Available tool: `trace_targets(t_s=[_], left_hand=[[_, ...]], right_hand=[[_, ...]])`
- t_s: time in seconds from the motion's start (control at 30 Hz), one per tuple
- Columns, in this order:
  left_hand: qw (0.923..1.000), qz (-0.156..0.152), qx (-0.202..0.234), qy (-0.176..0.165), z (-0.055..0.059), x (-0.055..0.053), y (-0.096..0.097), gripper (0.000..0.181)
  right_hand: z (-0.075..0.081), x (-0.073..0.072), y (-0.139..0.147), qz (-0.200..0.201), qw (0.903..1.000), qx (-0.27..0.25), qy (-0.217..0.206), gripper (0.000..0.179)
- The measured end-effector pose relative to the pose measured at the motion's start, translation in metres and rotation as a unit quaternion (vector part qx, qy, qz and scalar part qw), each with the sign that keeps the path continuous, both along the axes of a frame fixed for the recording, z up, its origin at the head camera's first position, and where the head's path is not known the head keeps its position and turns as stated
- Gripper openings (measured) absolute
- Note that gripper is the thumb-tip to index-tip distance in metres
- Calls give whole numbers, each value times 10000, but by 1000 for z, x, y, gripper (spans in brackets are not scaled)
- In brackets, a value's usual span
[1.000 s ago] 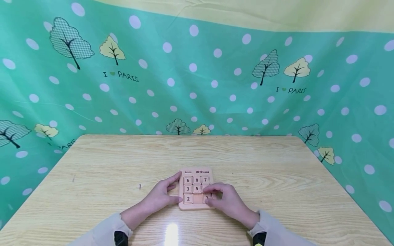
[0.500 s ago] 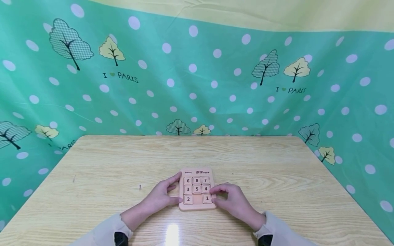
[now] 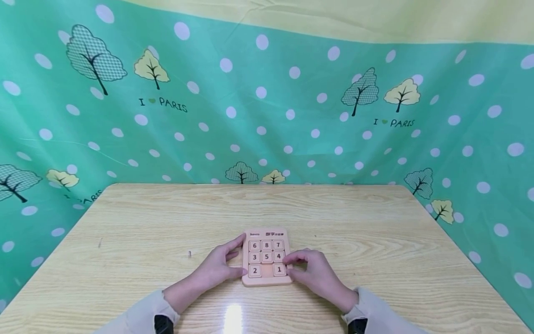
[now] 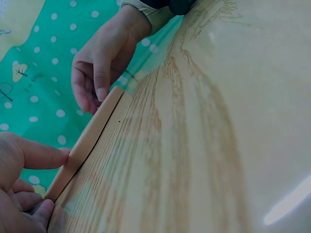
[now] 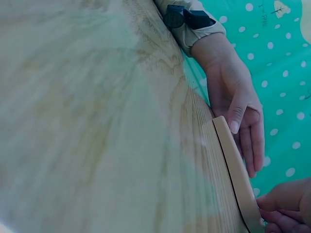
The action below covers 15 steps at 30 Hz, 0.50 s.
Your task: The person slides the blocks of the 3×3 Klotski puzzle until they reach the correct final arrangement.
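Note:
A pale pink sliding number puzzle [image 3: 269, 281] lies flat on the table. Its rows read 6, 8, 7, then 3, 5, 4, then 2, a gap [image 3: 267, 271] and 1. My left hand [image 3: 213, 268] rests along the puzzle's left side, index finger near the top corner and thumb at the lower edge; its fingers look straight in the right wrist view. At the right side is my right hand [image 3: 314, 271], its index fingertip by the 4 tile [image 3: 278, 256] and its thumb by the 1 tile [image 3: 279, 269]. Both wrist views show the puzzle's thin side edge-on.
The wood-grain table [image 3: 167, 222] stretches out around the puzzle, with a bright light reflection near its front. Behind it and at both sides hangs a green dotted curtain [image 3: 267, 116] printed with trees. Light sleeves and dark wrist straps cover both wrists.
My right hand has drawn back rightward off the tiles to the puzzle's right edge, uncovering the 4. The 1 tile has since shifted slightly left. My left hand has stayed put.

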<state>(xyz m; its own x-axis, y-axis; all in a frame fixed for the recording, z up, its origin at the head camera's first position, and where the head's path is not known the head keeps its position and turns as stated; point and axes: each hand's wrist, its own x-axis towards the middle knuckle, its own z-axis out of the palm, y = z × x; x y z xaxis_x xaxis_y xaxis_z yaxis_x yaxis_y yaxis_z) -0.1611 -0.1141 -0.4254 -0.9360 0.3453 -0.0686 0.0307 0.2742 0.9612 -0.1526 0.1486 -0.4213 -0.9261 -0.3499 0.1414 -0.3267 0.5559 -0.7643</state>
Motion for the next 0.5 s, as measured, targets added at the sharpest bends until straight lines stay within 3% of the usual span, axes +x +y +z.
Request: trace_targets(t_s=[0.5], left_hand=[[10000, -33, 43, 39, -1, 2, -1, 87]], right_hand=[[-3, 1, -16, 364, 9992, -157, 94, 19]])
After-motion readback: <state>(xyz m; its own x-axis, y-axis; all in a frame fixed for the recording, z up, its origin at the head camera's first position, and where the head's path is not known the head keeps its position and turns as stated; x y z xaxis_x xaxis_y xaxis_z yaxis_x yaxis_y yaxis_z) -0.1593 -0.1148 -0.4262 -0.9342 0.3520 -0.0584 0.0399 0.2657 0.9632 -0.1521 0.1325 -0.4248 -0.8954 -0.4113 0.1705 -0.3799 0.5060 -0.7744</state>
